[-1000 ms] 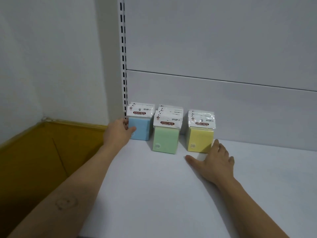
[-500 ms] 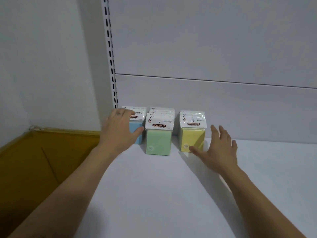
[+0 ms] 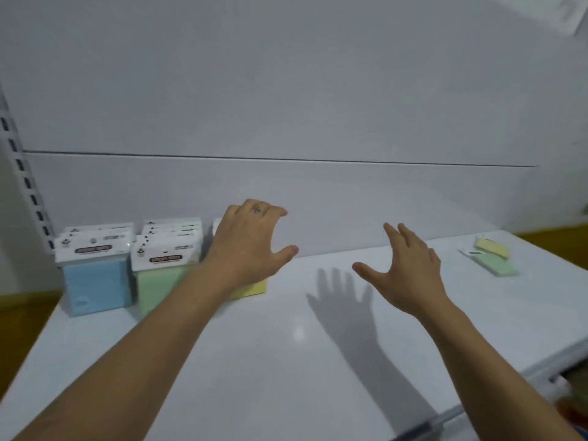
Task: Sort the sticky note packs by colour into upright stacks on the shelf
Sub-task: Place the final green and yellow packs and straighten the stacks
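Note:
Three upright rows of sticky note packs stand against the shelf's back wall at the left: blue packs (image 3: 95, 281), green packs (image 3: 159, 278) and yellow packs (image 3: 254, 289), the yellow ones mostly hidden behind my left hand. My left hand (image 3: 251, 246) hovers in front of the yellow row, fingers loosely spread, holding nothing. My right hand (image 3: 407, 268) floats open above the white shelf (image 3: 286, 361), casting a shadow on it. At the far right, a yellow pack (image 3: 491, 248) lies flat, partly on top of a flat green pack (image 3: 496, 267).
A slotted metal upright (image 3: 22, 179) runs up the shelf's left edge. Yellow-brown floor or board (image 3: 19, 313) shows past the left side and at the far right. The shelf's front edge (image 3: 477, 405) slants across the lower right.
The view swung right. My left hand left the blue row and now hovers before the yellow row. My right hand lifted off the shelf and moved right. Two loose packs came into view.

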The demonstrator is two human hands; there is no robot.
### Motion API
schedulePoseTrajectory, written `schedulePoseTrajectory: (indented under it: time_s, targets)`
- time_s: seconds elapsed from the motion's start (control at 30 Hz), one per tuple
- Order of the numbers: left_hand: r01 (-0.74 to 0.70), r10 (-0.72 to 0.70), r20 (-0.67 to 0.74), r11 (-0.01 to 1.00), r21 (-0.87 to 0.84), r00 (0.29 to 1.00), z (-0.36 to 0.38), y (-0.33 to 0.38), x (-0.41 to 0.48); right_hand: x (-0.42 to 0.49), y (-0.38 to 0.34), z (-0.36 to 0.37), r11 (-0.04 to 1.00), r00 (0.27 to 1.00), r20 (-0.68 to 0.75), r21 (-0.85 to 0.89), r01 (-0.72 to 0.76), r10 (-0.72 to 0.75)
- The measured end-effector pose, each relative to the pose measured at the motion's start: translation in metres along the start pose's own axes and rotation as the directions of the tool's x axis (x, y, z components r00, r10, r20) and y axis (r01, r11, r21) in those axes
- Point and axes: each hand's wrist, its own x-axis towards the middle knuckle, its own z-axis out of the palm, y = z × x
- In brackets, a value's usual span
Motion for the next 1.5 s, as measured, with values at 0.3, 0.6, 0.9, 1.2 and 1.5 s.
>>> schedulePoseTrajectory:
  time_s: [0.3, 0.6, 0.9, 1.2, 1.5]
  targets:
    - [-0.072, 0.076, 0.120, 0.997, -0.037, 0.990, 0.034, 0.084, 0.033, -0.001, 0.086, -0.038, 0.995, 0.993, -0.056, 0.018, -0.102, 0.103]
    - [-0.095, 0.100, 0.166, 0.995, -0.041, 0.981, 0.048, 0.185, 0.061, 0.001, 0.180, -0.076, 0.986, 0.984, -0.101, 0.087, -0.141, 0.150]
    - [-0.179, 0.192, 0.215, 0.981, -0.078, 0.957, 0.097, 0.314, 0.083, -0.020, 0.307, -0.120, 0.958, 0.950, -0.126, 0.050, -0.283, 0.287]
    - [-0.253, 0.272, 0.260, 0.962, -0.103, 0.926, 0.136, 0.395, 0.098, -0.040, 0.379, -0.143, 0.924, 0.913, -0.151, 0.016, -0.381, 0.379]
    - [-0.257, 0.285, 0.285, 0.958, -0.130, 0.915, 0.170, 0.397, 0.128, -0.020, 0.386, -0.148, 0.895, 0.892, -0.116, -0.040, -0.444, 0.437]
